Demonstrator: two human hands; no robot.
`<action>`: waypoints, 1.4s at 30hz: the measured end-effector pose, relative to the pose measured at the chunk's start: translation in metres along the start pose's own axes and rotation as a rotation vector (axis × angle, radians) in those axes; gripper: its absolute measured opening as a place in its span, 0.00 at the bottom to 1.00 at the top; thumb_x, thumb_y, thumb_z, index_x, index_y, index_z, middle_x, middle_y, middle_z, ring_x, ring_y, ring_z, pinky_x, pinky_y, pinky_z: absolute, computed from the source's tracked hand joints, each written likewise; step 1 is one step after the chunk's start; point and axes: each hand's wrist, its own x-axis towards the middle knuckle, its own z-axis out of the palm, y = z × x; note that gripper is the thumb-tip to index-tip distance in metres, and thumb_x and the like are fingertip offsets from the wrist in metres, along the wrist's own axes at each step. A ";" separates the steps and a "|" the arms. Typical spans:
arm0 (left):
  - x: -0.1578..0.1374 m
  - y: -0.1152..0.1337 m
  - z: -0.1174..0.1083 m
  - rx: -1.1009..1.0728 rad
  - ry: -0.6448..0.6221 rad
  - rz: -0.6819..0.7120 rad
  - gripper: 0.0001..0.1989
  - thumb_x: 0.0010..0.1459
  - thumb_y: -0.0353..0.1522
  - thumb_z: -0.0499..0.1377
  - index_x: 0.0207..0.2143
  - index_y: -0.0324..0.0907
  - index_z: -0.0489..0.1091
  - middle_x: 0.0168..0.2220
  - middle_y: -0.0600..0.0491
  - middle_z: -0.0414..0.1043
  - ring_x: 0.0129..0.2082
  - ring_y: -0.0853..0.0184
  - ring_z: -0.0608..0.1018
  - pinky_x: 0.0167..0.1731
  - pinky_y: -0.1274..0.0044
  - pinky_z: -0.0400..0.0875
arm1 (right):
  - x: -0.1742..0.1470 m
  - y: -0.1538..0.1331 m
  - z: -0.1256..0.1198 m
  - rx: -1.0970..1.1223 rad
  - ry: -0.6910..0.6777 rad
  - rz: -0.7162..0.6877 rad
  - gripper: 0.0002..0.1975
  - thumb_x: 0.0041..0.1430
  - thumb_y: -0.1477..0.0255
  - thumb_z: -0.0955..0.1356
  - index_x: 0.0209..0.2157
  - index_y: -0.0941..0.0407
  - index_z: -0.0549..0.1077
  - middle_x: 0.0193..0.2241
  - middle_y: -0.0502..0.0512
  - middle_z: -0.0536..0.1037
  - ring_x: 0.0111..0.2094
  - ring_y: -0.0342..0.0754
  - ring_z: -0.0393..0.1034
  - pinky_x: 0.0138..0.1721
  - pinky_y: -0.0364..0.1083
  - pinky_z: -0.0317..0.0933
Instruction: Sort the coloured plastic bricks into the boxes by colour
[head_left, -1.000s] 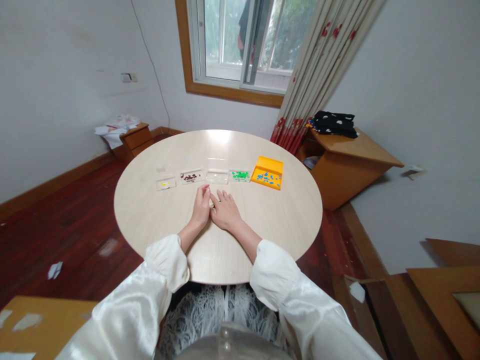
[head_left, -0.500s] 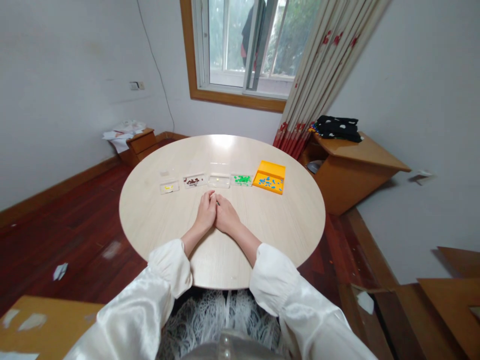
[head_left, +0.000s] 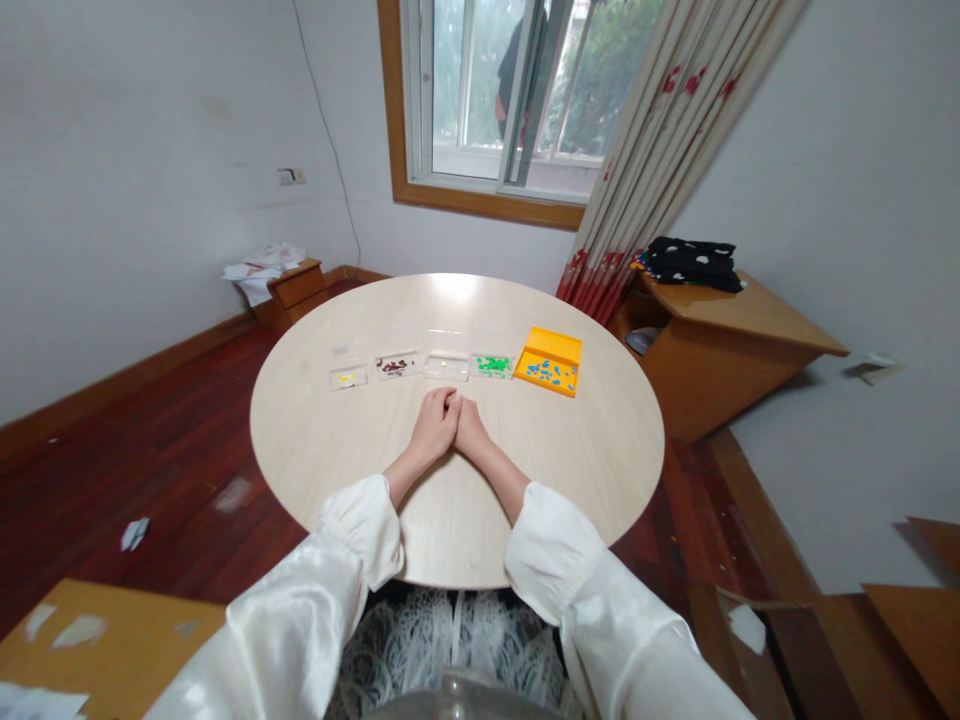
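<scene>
Clear middle box | on round table | hands together, near it

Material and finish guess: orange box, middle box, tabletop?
Orange box: likely plastic, satin-looking, given its even color. Middle box: probably glossy clear plastic, being see-through; glass not excluded. Tabletop: pale wood grain, bright reflection; perhaps smooth laminate or varnished wood.
</scene>
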 end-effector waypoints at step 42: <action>-0.005 -0.013 -0.033 -0.330 -0.115 -0.090 0.15 0.48 0.37 0.59 0.37 0.39 0.70 0.37 0.47 0.75 0.38 0.64 0.76 0.43 0.70 0.69 | -0.048 0.014 -0.037 -0.005 0.226 -0.013 0.04 0.49 0.74 0.70 0.30 0.58 0.73 0.29 0.55 0.74 0.31 0.47 0.68 0.35 0.46 0.64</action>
